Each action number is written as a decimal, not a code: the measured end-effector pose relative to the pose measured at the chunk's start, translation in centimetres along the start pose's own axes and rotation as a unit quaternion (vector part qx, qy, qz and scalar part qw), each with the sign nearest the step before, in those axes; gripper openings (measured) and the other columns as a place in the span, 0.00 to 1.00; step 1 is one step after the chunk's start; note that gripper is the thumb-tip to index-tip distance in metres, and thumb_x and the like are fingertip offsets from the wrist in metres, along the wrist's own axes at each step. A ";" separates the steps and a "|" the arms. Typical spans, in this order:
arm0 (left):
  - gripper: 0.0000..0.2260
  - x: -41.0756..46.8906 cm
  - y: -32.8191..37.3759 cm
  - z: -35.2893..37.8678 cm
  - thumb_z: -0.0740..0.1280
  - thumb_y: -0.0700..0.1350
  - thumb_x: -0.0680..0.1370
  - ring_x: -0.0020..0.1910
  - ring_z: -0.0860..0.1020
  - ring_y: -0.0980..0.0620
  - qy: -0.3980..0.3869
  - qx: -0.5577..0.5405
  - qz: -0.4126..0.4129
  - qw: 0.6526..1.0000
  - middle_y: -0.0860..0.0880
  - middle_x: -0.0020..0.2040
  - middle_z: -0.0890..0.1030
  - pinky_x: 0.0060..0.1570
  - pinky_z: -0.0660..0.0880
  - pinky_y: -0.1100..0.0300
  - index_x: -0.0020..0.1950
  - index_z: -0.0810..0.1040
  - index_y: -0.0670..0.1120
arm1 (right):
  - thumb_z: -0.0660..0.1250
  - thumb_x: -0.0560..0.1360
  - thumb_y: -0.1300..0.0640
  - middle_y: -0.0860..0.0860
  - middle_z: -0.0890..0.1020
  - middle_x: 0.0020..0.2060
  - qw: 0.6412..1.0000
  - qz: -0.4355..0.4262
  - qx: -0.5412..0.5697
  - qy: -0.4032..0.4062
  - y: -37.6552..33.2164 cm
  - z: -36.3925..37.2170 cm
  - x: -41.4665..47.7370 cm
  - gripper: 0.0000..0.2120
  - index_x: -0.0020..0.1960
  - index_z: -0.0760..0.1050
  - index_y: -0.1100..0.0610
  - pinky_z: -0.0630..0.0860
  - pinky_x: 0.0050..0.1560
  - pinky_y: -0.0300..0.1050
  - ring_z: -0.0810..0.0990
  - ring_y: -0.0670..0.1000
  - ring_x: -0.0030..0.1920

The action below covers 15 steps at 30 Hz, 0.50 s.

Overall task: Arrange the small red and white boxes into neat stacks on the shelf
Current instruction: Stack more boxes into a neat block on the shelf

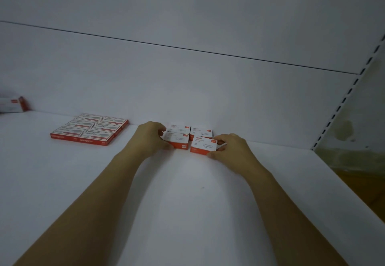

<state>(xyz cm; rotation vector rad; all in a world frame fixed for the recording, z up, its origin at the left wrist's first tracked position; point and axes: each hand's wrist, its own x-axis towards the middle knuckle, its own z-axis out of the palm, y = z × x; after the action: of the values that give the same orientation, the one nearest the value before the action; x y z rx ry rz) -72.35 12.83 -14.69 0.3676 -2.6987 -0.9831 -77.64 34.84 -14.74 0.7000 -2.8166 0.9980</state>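
My left hand [151,137] gripped the front-left box [177,139]; my right hand [230,148] pinched the front-right box [203,144], far back on the shelf [187,182]. Light, stiff cardboard, I judged, best held by the ends.

Bare left forearm [93,193] and right forearm [281,199], slim, ending in a bare left hand [151,138] and right hand [231,148]
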 end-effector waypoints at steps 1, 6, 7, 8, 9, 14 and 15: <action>0.29 0.1 -0.1 0.1 0.77 0.44 0.67 0.51 0.78 0.49 0.000 -0.005 -0.003 1.000 0.44 0.58 0.78 0.47 0.71 0.61 0.66 0.73 0.41 | 0.73 0.70 0.57 0.52 0.76 0.55 1.000 0.002 0.005 0.003 0.0 0.2 0.1 0.22 0.63 0.75 0.55 0.66 0.34 0.22 0.75 0.44 0.45; 0.19 0.5 -0.5 0.4 0.77 0.42 0.67 0.48 0.78 0.48 -0.005 -0.007 -0.018 1.000 0.47 0.48 0.79 0.51 0.74 0.58 0.56 0.80 0.37 | 0.73 0.70 0.59 0.53 0.77 0.55 0.999 0.007 0.027 0.028 0.0 1.2 0.6 0.20 0.61 0.75 0.59 0.67 0.35 0.18 0.75 0.44 0.43; 0.18 0.7 -0.7 0.5 0.77 0.42 0.67 0.48 0.79 0.48 -0.006 -0.010 -0.020 1.000 0.47 0.48 0.80 0.51 0.74 0.57 0.54 0.81 0.38 | 0.73 0.70 0.59 0.54 0.77 0.55 0.999 0.007 0.030 0.032 0.0 1.4 0.7 0.19 0.60 0.76 0.59 0.68 0.35 0.19 0.75 0.44 0.43; 0.17 0.8 -0.8 0.5 0.76 0.42 0.67 0.49 0.79 0.47 -0.006 -0.013 -0.021 1.000 0.47 0.49 0.82 0.50 0.74 0.58 0.53 0.81 0.39 | 0.72 0.70 0.60 0.54 0.77 0.55 0.999 0.005 0.031 0.036 -0.1 1.5 0.7 0.19 0.60 0.76 0.60 0.68 0.36 0.18 0.75 0.44 0.42; 0.15 0.9 -0.9 0.6 0.76 0.42 0.67 0.49 0.79 0.47 -0.006 -0.014 -0.020 1.000 0.46 0.49 0.82 0.48 0.73 0.59 0.52 0.82 0.40 | 0.72 0.70 0.61 0.54 0.77 0.55 0.999 0.004 0.032 0.039 -0.1 1.6 0.8 0.18 0.60 0.76 0.60 0.67 0.36 0.18 0.75 0.44 0.41; 0.11 0.9 -0.9 0.7 0.74 0.42 0.70 0.45 0.79 0.50 -0.017 -0.016 -0.003 1.000 0.47 0.47 0.84 0.37 0.70 0.64 0.52 0.83 0.45 | 0.72 0.71 0.61 0.55 0.76 0.55 0.999 0.001 0.030 0.044 0.0 1.8 0.9 0.19 0.61 0.75 0.60 0.65 0.36 0.15 0.74 0.42 0.40; 0.11 0.9 -1.0 0.7 0.73 0.42 0.70 0.45 0.79 0.50 -0.016 -0.017 -0.002 1.000 0.48 0.47 0.84 0.37 0.69 0.64 0.52 0.83 0.45 | 0.72 0.71 0.61 0.55 0.76 0.56 0.999 0.001 0.029 0.044 0.0 1.9 0.9 0.19 0.61 0.75 0.60 0.65 0.36 0.15 0.73 0.42 0.40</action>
<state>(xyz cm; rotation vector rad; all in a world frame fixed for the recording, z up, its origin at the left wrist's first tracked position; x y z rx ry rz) -73.32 12.25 -15.72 0.3527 -2.7081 -1.0424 -78.34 33.32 -16.04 0.6432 -2.7230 1.0881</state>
